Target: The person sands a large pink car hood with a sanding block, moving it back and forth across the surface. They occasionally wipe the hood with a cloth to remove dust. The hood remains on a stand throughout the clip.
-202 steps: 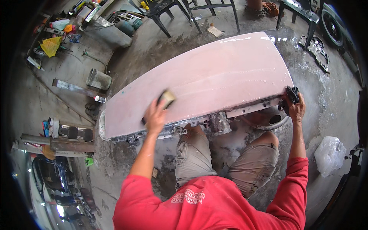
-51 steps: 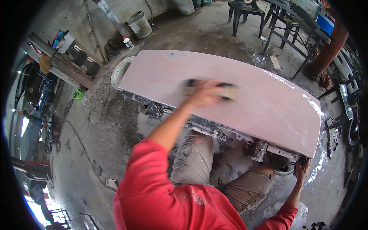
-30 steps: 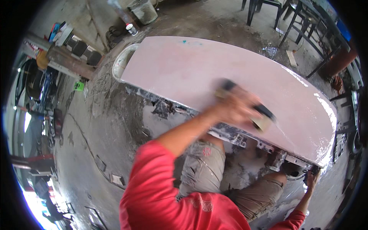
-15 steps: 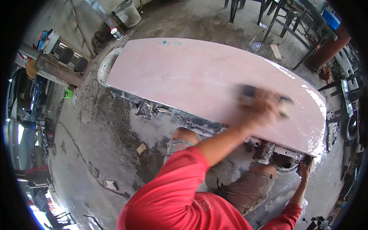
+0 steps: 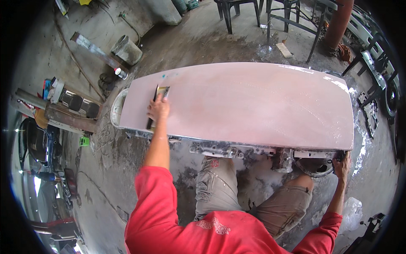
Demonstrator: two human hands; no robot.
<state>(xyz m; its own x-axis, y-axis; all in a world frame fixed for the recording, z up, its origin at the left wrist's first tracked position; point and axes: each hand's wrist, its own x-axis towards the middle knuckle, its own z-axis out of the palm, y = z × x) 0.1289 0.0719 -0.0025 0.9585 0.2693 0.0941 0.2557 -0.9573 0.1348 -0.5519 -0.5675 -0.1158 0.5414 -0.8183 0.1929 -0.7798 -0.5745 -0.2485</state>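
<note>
The pink panel spans the middle of the frame, a pale tub showing past its left end. Left of centre, the left hand grasps a block against the panel's face. At right, the right hand is at the panel's lower corner; its fingers are too dim to tell whether they grip. A clear bag lies lower right.

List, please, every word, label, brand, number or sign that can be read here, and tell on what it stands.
None can be read reliably.
Red shirt: pale printing, too small and blurred.
Beige shorts: small reddish mark, unreadable.
White container: too small to read.
Pink panel: no text visible.
</note>
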